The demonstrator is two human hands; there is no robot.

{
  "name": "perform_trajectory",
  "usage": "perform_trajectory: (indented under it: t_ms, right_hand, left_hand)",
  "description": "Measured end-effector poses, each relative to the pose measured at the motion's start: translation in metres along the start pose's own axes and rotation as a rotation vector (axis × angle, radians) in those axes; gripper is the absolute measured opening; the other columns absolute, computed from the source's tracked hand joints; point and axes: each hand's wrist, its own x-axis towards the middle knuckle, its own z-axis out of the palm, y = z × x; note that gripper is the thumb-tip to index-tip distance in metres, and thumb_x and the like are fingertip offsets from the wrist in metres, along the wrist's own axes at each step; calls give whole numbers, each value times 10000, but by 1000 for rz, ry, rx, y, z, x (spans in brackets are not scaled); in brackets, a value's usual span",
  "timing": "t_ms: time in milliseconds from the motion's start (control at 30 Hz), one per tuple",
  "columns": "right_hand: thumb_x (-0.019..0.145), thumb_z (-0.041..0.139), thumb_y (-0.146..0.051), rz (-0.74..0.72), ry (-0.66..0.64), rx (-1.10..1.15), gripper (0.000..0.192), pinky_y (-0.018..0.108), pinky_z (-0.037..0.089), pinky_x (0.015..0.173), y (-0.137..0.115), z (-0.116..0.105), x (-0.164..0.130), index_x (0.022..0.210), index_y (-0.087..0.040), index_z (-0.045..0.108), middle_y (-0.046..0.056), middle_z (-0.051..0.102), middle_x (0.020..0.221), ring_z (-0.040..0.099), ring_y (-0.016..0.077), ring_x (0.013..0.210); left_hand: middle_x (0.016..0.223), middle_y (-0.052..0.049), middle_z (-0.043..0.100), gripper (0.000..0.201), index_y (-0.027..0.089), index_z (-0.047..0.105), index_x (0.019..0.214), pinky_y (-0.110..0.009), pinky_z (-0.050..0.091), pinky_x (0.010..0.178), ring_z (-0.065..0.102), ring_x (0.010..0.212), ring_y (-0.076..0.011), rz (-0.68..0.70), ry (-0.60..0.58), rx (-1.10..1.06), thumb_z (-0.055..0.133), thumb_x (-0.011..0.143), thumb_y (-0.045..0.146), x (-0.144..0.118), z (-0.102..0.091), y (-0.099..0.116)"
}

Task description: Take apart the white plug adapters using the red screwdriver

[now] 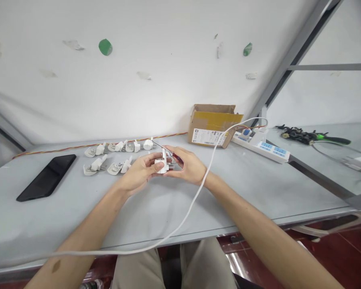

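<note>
Your hands meet over the table (258,188), holding a plug (162,164). Behind them lie two rows of plugs (117,154), a phone (46,176) to your left, a box (213,124) and power strip (261,146) right, perhaps touching.

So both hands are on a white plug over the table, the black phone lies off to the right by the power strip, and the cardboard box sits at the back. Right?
Not quite. In the head view the black phone lies at the left of the table, far from the power strip on the right. The rest holds: left hand and right hand hold the white plug; the cardboard box sits at the back.
</note>
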Motion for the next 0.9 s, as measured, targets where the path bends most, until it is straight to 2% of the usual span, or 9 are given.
perform_trajectory:
  t_ms: [167, 333, 533, 633, 700, 800, 900]
  right_hand:
    - [659, 761, -515, 35, 34, -49, 794, 336, 501, 715, 1, 1, 0, 1334, -216, 470, 80, 639, 1043, 576, 181, 746]
    - [671, 747, -520, 55, 41, -56, 781, 340, 506, 726, 2, 2, -1, 1329, -209, 467, 90, 630, 1093, 588, 190, 779]
    - [692, 751, -465, 13, 26, -19, 747, 336, 498, 776, -3, 0, 1, 1336, -224, 456, 91, 610, 1176, 604, 212, 901]
    - [726, 723, -460, 20, -2, -14, 761, 319, 490, 717, -7, -2, 0, 1372, -216, 401, 82, 632, 1085, 600, 199, 839]
    - [826, 619, -435, 80, 21, 1, 615, 298, 475, 659, -8, -4, -1, 1343, -177, 409, 61, 646, 941, 588, 176, 749]
    - [941, 420, -299, 137, 110, -20, 250, 283, 453, 670, -9, -7, 0, 1099, -163, 558, 44, 650, 834, 585, 157, 721]
    - [911, 464, -219, 66, 152, -105, 173, 268, 436, 687, -7, -9, 2, 908, -175, 632, 42, 662, 817, 585, 146, 718]
  left_hand:
    - [1176, -114, 633, 451, 192, 578, 1214, -393, 482, 909, 616, 1035, -223, -7, 63, 18, 668, 793, 327, 1, 2, 0]
    - [1143, -97, 634, 431, 178, 602, 1159, -378, 496, 877, 620, 971, -197, -12, 132, 54, 695, 764, 324, 2, 4, 1]
    - [1099, -97, 657, 375, 175, 605, 1155, -389, 493, 902, 625, 980, -202, -7, 73, -40, 655, 804, 298, 1, 3, 0]
    - [1122, -97, 651, 329, 178, 609, 1133, -390, 493, 906, 620, 1006, -212, 15, 57, -91, 630, 821, 280, 1, 3, 0]
    - [1123, -97, 643, 284, 170, 616, 1094, -399, 492, 909, 622, 995, -212, 51, 104, -128, 614, 829, 269, 1, 2, 3]
    - [1079, -86, 634, 205, 159, 624, 1003, -386, 515, 837, 636, 916, -201, 133, 218, -181, 601, 823, 256, 1, -2, 9]
    - [1009, -63, 617, 150, 164, 606, 944, -325, 510, 672, 635, 808, -180, 188, 308, -195, 583, 819, 243, 2, -8, 14]
